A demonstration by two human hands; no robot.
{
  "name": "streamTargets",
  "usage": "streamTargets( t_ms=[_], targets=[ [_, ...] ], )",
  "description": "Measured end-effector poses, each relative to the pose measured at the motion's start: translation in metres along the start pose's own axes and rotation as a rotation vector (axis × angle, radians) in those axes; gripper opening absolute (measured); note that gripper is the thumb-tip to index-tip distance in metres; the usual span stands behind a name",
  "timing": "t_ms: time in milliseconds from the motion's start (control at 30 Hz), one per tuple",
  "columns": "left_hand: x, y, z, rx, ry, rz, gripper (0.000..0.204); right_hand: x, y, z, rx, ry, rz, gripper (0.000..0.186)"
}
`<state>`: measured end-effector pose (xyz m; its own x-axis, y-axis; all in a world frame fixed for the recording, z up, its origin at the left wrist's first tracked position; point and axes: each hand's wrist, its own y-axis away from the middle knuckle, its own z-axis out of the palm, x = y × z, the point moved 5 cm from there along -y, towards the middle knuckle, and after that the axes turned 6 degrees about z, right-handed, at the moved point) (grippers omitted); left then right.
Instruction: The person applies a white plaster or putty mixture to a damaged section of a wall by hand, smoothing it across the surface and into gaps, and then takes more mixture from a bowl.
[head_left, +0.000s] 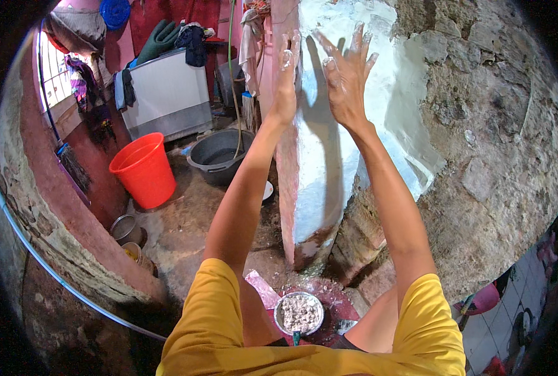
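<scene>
Both my arms reach forward and up to the corner of a wall coated with white plaster [320,169]. My left hand [285,88] is edge-on at the pink side of the corner, fingers stretched and smeared with white. My right hand [347,84] is open over the plastered face, its fingers spread and whitened at the tips; its shadow falls on the plaster. Whether either palm touches the wall I cannot tell. Below, between my legs, a round bowl [299,313] holds lumpy whitish paste, with a dark green handle [296,338] at its near rim.
Rough bare stone wall [479,144] continues right of the plaster. On the left stand a red bucket [144,169], a dark grey basin [219,156] and a white chest-like appliance [166,94] with cloths on it. A green hose [231,62] hangs into the basin. A blue pipe [53,266] runs at lower left.
</scene>
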<state>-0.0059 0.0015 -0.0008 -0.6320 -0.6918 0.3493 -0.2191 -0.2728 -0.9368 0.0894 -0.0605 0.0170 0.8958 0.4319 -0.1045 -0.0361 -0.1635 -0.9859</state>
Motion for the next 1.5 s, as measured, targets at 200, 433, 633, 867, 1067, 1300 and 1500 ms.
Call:
streamTargets(
  t_ms=[200,433,633,867,1067,1300,1500],
  targets=[
    [0.001,-0.001,0.002,0.0,-0.002,-0.009,0.066,-0.001,-0.002,0.011,-0.01,-0.024,0.012,0.06],
    [0.0,0.002,-0.002,0.01,-0.01,-0.035,0.066,-0.002,0.007,-0.001,-0.045,-0.029,0.019,0.06],
    [0.001,0.0,0.002,0.006,-0.006,-0.061,0.066,0.002,0.003,-0.003,0.008,0.072,-0.003,0.065],
    [0.003,0.0,0.003,0.035,0.029,-0.078,0.066,-0.012,0.001,0.003,0.034,0.465,-0.151,0.074],
    [0.001,-0.002,0.003,0.032,0.06,0.005,0.065,-0.008,-0.021,-0.006,0.07,0.395,-0.146,0.07],
    [-0.004,-0.003,-0.003,-0.011,0.016,0.055,0.066,-0.007,0.008,-0.001,0.0,0.455,-0.173,0.075],
    [-0.002,-0.003,0.003,-0.043,0.012,0.039,0.066,-0.006,0.001,-0.001,0.023,0.459,-0.161,0.072]
  ],
)
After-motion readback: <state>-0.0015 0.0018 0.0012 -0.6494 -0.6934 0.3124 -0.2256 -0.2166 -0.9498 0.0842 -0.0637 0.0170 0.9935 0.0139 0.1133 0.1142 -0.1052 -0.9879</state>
